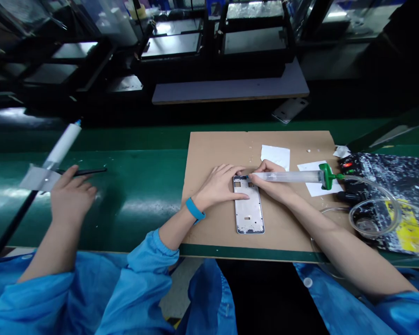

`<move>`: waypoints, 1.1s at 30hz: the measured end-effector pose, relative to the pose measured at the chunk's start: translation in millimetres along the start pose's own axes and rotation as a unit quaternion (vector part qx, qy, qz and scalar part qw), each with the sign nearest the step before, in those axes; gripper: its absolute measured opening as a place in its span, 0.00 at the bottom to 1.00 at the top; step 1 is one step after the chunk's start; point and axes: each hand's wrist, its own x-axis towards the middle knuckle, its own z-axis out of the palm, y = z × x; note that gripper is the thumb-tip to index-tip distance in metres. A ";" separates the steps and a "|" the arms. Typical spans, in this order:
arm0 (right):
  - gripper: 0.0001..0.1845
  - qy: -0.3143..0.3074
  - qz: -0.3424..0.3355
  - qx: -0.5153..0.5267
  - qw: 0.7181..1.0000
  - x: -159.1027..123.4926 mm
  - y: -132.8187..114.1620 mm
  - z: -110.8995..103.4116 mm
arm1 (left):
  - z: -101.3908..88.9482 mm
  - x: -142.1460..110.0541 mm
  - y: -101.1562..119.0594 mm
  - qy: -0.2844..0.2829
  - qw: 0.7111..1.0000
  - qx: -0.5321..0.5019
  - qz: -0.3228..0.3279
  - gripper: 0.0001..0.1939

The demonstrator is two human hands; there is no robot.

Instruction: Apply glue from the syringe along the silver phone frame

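Dispensing at the far-left corner of the phone frame (pixel 248 204) on the cardboard mat (pixel 209 149), your right hand (pixel 272 181) grips the glue syringe (pixel 286 177), fingers closed; your left hand (pixel 219 184), open and flat, steadies the frame. Most of the rim looks undone. A co-worker's hand (pixel 71 195) works far left.

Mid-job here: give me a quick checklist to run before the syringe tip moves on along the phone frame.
1. Phone frame flat on the cardboard sheet: ok.
2. Left hand pinning the frame's top left: ok.
3. Right hand gripping the syringe near its tip: ok.
4. Tip touching the frame's top edge: cannot tell, fingers hide it.
5. Hose from the green cap free of kinks: ok where visible.
6. Co-worker's hand away from the frame: ok.
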 end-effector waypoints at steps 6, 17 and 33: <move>0.19 0.006 0.005 0.006 1.000 0.6 1.6 0.5 | -0.1 -0.1 1.5 0.002 1.000 -0.003 -0.005 0.47; 0.20 0.015 0.004 0.009 1.000 2.1 1.9 1.4 | 0.1 0.4 0.8 0.001 1.000 -0.001 -0.007 0.47; 0.22 0.006 0.014 -0.006 1.000 3.1 3.1 -0.8 | 1.8 0.6 0.7 0.001 1.000 0.002 -0.005 0.47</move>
